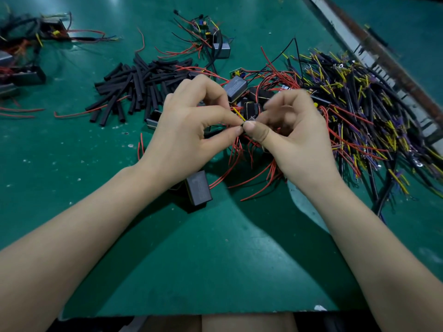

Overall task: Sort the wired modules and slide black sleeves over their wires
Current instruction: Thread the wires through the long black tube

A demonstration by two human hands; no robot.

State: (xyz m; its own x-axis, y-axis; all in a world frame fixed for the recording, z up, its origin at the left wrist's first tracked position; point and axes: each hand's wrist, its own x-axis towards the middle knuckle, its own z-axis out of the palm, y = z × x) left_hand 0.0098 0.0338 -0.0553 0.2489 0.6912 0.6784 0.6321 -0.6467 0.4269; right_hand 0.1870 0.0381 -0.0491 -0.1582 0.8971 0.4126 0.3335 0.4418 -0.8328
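My left hand (pixel 191 123) and my right hand (pixel 290 133) meet above the middle of the green mat. Between thumb and forefinger the left hand pinches a thin yellow wire (pixel 239 114). Right against those fingertips, my right thumb and forefinger pinch a small black end, probably a sleeve, mostly hidden. Red wires (pixel 236 152) hang down from the pinch. A pile of black sleeves (pixel 136 85) lies beyond my left hand. One black module (pixel 199 188) sits under my left wrist, another (pixel 236 88) stands behind my fingers.
A large tangle of black, yellow, purple and red wires (pixel 359 111) fills the right side. More wired modules lie at the far centre (pixel 215 44) and the far left (pixel 26 56). A pale rail (pixel 374 51) runs diagonally at the far right. The mat's front edge (pixel 215 312) lies near my lap.
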